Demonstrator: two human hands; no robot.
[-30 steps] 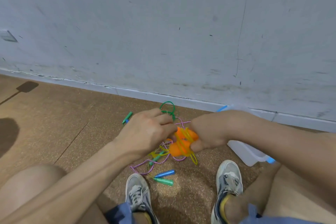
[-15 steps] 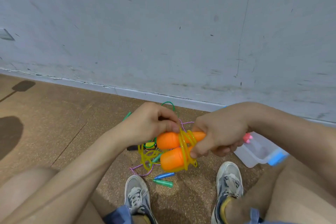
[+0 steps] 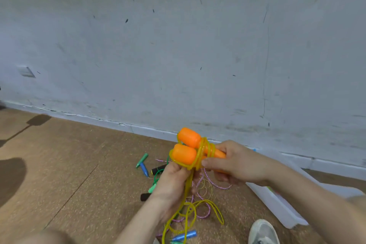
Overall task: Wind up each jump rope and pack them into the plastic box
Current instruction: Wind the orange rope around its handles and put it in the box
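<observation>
Jump rope with two fat orange handles (image 3: 185,153) is held up in the air, above the floor and in front of the wall. The handles are laid side by side, rounded ends pointing up-left. A yellow cord (image 3: 200,154) is wound several times round the narrow part of both handles, and the rest is left hanging in loose loops down to the floor. The tapered handle ends are clamped in the grip of the right hand (image 3: 237,162), thumb pressed on the windings. The hanging cord just under the handles is enclosed by the left hand (image 3: 171,182), grip curled tight round it.

The plastic box (image 3: 277,202) – translucent white – is set on the floor to the right, beneath the right forearm. Part of it is covered by the arm and its contents cannot be made out. The joint of cord and handles is hidden by windings and fingers. The lowest yellow loops are cut off by the bottom edge.

A tangle of other ropes is seen on the floor (image 3: 59,174) behind the hands: a green and blue handle pair (image 3: 143,164) at its left, a black foam handle (image 3: 158,169) beside that, and a pink speckled cord (image 3: 214,183) partly blocked by the hands. A blue handle (image 3: 186,234) is lying among the yellow loops. A grey shoe (image 3: 263,232) is cropped at bottom right. A scuffed pale wall (image 3: 178,45) fills the upper part.
</observation>
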